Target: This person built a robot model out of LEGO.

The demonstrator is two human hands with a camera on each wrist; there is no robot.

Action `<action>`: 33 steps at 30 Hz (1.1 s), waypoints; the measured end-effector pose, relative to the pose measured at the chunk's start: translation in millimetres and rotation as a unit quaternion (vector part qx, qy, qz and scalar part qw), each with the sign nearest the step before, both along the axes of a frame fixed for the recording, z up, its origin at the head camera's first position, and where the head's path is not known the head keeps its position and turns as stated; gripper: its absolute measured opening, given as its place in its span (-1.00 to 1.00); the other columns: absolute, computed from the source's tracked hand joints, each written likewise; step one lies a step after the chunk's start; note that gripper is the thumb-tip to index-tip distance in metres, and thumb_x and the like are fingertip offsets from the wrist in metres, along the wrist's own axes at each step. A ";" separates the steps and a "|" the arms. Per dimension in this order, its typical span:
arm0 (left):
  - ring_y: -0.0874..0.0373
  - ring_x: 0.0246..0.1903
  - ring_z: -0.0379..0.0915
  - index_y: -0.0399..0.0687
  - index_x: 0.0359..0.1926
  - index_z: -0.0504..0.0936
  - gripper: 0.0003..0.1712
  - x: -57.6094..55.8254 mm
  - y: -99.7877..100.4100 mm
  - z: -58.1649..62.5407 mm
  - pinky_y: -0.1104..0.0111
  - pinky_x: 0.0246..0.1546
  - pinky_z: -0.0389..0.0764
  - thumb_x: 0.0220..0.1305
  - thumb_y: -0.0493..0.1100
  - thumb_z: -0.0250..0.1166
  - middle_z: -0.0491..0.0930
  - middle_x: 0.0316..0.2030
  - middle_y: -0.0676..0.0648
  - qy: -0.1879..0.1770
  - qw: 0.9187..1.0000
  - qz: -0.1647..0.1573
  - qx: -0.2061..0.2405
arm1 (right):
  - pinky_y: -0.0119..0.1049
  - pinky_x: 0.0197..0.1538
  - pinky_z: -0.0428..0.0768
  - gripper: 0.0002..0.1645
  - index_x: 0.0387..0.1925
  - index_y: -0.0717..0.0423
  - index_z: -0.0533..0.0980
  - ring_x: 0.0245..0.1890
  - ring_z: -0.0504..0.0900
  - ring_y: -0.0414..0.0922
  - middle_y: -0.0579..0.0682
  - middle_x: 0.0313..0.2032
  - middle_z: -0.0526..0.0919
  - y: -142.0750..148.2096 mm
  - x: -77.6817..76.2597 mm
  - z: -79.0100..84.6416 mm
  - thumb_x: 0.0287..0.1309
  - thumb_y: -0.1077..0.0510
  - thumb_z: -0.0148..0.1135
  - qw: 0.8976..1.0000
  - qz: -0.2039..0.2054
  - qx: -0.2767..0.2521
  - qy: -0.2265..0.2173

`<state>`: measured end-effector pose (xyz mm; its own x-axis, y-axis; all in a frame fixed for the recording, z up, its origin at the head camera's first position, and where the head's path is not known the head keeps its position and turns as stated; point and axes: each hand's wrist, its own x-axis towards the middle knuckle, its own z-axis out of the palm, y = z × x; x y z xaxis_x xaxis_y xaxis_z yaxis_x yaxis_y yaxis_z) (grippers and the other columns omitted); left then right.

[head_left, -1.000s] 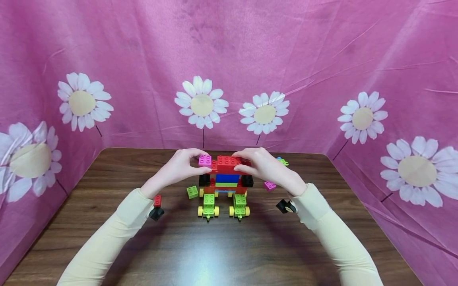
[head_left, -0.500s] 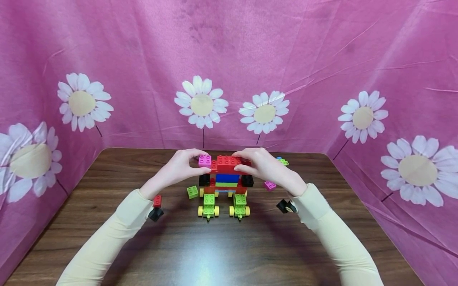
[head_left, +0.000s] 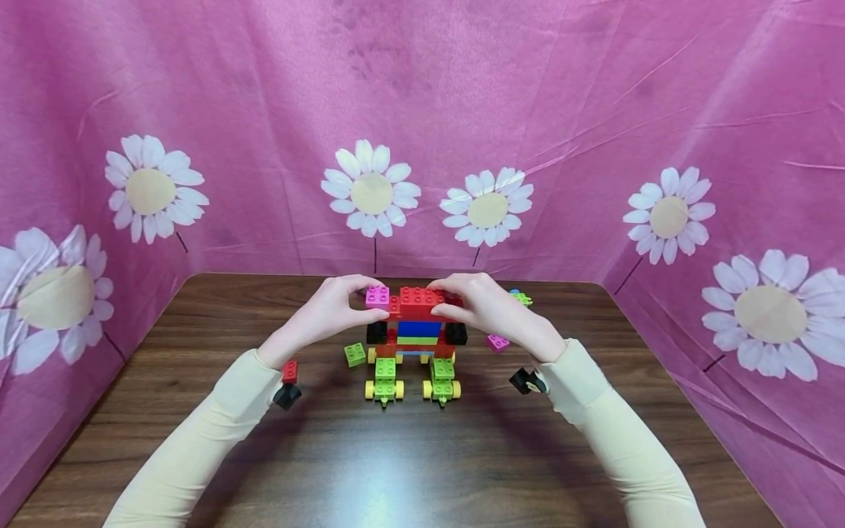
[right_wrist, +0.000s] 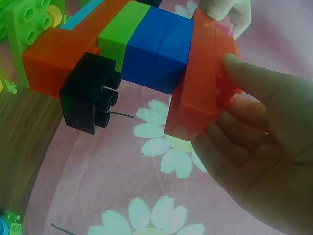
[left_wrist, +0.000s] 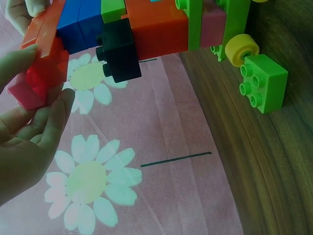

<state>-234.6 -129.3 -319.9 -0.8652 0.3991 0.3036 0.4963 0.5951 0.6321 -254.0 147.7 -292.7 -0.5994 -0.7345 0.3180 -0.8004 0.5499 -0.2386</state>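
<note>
A toy figure of building bricks stands on the table at the centre of the head view. Its red top bricks (head_left: 419,299) lie across stacked blue bricks (head_left: 419,329) and a thin lime layer. Black bricks (head_left: 377,333) jut out on both sides. Below, lime wheeled bases (head_left: 386,378) with yellow wheels stick out in front. My left hand (head_left: 323,312) pinches a pink brick (head_left: 378,295) at the left end of the red bar, thumb in front. My right hand (head_left: 487,305) grips the red bricks at the right end, hiding part of them.
Loose on the table (head_left: 422,469) lie a lime brick (head_left: 355,355), a red brick (head_left: 290,371) by the left wrist and a pink brick (head_left: 498,342) under the right forearm. Farther back right is a lime and blue piece (head_left: 521,298). Pink flowered cloth (head_left: 561,147) rises behind.
</note>
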 end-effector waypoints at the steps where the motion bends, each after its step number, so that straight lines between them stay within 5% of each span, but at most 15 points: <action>1: 0.10 -0.19 0.60 -0.16 0.04 0.66 -0.52 0.0 0.1 0.2 0.19 -0.07 0.64 0.12 -0.08 0.49 0.72 -0.18 -0.08 -0.003 1.000 0.001 0.000 | -0.24 -0.11 0.66 -0.56 0.07 0.14 0.61 -0.30 0.61 -0.19 0.00 -0.15 0.76 0.2 -0.1 -0.2 0.21 0.02 0.36 1.000 0.001 -0.001 0.001; 19: 0.04 -0.21 0.59 -0.16 0.05 0.65 -0.52 0.5 0.7 1.0 0.05 -0.03 0.65 0.13 -0.07 0.48 0.71 -0.17 -0.09 -0.009 1.000 -0.002 -0.003 | -0.27 -0.11 0.67 -0.53 0.10 0.15 0.59 -0.29 0.59 -0.19 0.01 -0.14 0.74 3.6 -3.5 -8.1 0.19 0.04 0.38 0.999 0.023 -0.026 0.018; 33: 0.14 -0.21 0.57 -0.10 0.04 0.65 -0.54 0.7 0.1 -1.7 0.21 -0.09 0.64 0.14 -0.04 0.48 0.70 -0.21 -0.02 0.006 1.000 -0.008 -0.005 | -0.26 -0.02 0.70 -0.47 0.15 0.08 0.57 -0.13 0.64 -0.16 0.01 0.01 0.71 6.7 -0.3 -10.9 0.17 0.01 0.40 0.999 0.012 -0.039 0.006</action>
